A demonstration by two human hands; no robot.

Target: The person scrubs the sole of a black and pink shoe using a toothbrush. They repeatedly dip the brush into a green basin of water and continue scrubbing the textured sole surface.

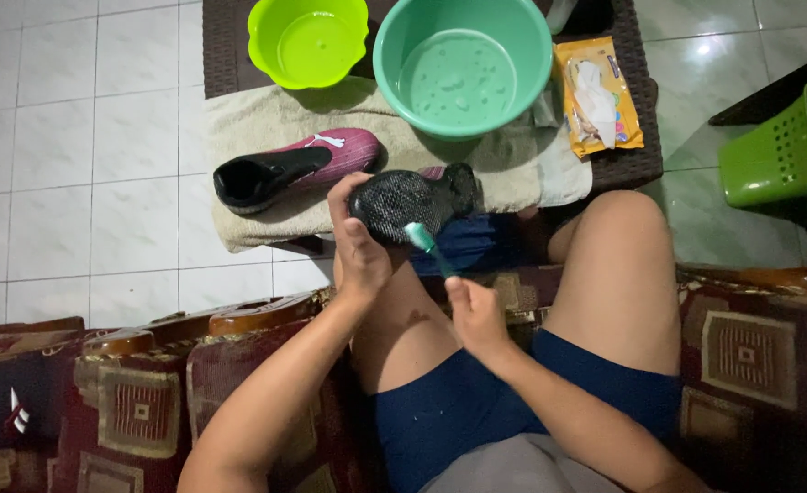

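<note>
My left hand grips a black shoe sole-up over my knees. My right hand holds a teal toothbrush, its bristle end touching the shoe's dotted sole. A second shoe, maroon with a black collar, lies on its side on a beige towel spread over a dark woven table. Beyond the shoes stand a teal basin with soapy water and a smaller lime-green bowl with water.
A yellow pack of wipes lies on the table's right side. A green plastic basket stands on the white tiled floor at right. I sit on a maroon patterned sofa, with bare thighs in front.
</note>
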